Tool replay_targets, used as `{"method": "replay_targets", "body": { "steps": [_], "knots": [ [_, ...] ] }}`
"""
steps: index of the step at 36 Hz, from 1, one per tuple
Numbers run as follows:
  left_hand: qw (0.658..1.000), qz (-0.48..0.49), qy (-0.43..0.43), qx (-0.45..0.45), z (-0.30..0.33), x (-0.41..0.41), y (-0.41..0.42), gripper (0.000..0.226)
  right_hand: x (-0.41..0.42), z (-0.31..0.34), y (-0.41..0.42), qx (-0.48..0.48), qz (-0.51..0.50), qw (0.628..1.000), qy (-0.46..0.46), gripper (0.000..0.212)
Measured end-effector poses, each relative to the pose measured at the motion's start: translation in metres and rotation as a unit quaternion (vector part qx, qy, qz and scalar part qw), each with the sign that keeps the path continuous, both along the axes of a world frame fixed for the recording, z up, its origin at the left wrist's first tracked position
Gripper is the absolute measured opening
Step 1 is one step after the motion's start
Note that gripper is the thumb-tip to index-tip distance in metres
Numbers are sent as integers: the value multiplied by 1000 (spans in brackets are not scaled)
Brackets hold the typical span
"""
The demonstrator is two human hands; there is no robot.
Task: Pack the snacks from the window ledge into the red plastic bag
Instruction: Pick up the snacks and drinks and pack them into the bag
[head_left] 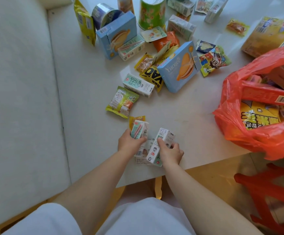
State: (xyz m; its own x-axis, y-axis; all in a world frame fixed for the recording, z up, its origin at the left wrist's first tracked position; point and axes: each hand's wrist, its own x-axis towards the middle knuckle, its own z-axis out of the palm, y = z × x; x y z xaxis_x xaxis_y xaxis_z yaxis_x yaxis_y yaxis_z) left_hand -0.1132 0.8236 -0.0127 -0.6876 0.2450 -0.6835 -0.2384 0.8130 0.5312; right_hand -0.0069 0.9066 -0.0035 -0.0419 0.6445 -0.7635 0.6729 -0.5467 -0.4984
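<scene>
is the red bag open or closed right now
Open. The red plastic bag has its mouth spread wide, and a red carton and a yellow packet show inside it.

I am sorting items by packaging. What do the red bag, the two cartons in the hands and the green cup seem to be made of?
Red bag: thin glossy plastic film, crinkled and translucent.
Cartons, one in the left hand and one in the right hand: probably coated paperboard, with sharp folded edges and a matte print.
Green cup: likely printed paper or plastic; blurred.
</scene>
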Motion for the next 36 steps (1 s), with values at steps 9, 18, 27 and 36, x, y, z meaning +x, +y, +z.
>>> {"method": "replay_targets", "body": {
  "steps": [9,18,27,36],
  "knots": [
    [991,114,-62,34,2,-1,-51,34,12,-1,-3,17,141,990,-17,40],
    [988,113,-98,48,-2,20,-62,35,-11,0,-25,12,207,978,18,36],
    [989,103,-95,57,-1,18,-66,35,-16,-13,-25,-9,207,977,52,29],
    [973,150,-147,91,-1,12,-72,40,-28,-6,-41,-18,205,974,93,26]
  ]
}}
